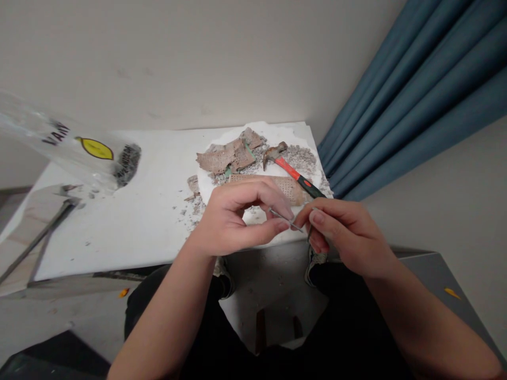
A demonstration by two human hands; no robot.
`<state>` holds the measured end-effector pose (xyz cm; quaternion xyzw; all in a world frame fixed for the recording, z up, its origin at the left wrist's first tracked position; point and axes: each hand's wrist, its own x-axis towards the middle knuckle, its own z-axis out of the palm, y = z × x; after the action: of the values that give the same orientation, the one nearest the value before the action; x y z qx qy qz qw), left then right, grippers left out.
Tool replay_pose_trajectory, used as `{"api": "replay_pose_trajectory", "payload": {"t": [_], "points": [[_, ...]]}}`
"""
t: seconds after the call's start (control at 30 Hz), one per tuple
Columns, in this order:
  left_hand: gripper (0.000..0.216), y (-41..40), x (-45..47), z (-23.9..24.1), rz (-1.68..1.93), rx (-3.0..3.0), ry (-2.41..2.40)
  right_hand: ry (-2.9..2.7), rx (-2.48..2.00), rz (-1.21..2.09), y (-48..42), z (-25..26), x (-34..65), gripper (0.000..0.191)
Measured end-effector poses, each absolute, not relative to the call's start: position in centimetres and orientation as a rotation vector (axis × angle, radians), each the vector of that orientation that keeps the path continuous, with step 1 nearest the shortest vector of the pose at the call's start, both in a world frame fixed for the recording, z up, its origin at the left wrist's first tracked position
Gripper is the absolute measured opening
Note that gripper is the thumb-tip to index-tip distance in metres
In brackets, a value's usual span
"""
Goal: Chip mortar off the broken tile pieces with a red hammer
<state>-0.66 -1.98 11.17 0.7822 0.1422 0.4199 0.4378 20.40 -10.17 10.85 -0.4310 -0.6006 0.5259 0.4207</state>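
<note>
My left hand (233,214) pinches a thin metal nail (285,219) between thumb and forefinger, its tip pointing right and down. Close beside it, my right hand (348,232) is closed on a second thin metal piece (310,231) that looks like a nail, partly hidden by the fingers. Both hands are held over the front edge of the white table (154,211). Just beyond them lies a claw hammer (291,170) with a red and black handle. A perforated brown strip (283,187) rests behind my left fingers.
Broken brown perforated pieces (224,157) and grey crumbs (301,158) cover a white sheet at the back. A clear printed plastic bag (79,142) with dark grey bits stands at left, near a long metal bar (39,237). A blue curtain (415,100) hangs on the right.
</note>
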Motion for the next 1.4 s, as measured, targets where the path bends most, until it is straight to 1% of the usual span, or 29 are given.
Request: {"api": "replay_pose_trajectory", "payload": {"t": [0.13, 0.2, 0.3, 0.47, 0.67, 0.83, 1.07, 1.4], "points": [[0.008, -1.95, -0.55, 11.18, 1.055, 1.905, 0.323, -1.328, -0.952, 1.589, -9.85, 10.62, 20.37, 0.032], [0.008, -1.88, -0.48, 11.15, 1.071, 1.888, 0.303, -1.261, -0.883, 1.692, -9.73, 10.68, 20.30, 0.031], [0.009, -1.82, -0.40, 11.11, 1.085, 1.871, 0.296, -1.182, -0.811, 1.781, -9.62, 10.81, 20.27, 0.026], [0.010, -1.85, -0.40, 11.14, 1.088, 1.871, 0.314, -1.090, -0.764, 1.860, -9.62, 10.79, 20.35, 0.024], [0.007, -1.91, -0.43, 11.13, 1.091, 1.876, 0.288, -1.016, -0.674, 1.916, -9.59, 10.55, 20.38, 0.021], [0.010, -2.00, -0.46, 11.15, 1.085, 1.876, 0.301, -1.012, -0.657, 1.936, -9.54, 10.51, 20.35, 0.021], [0.007, -2.06, -0.41, 11.18, 1.084, 1.870, 0.296, -0.994, -0.678, 1.941, -9.61, 10.41, 20.31, 0.020], [0.011, -2.04, -0.40, 11.17, 1.076, 1.872, 0.305, -1.044, -0.690, 1.930, -9.64, 10.51, 20.33, 0.021]]}}
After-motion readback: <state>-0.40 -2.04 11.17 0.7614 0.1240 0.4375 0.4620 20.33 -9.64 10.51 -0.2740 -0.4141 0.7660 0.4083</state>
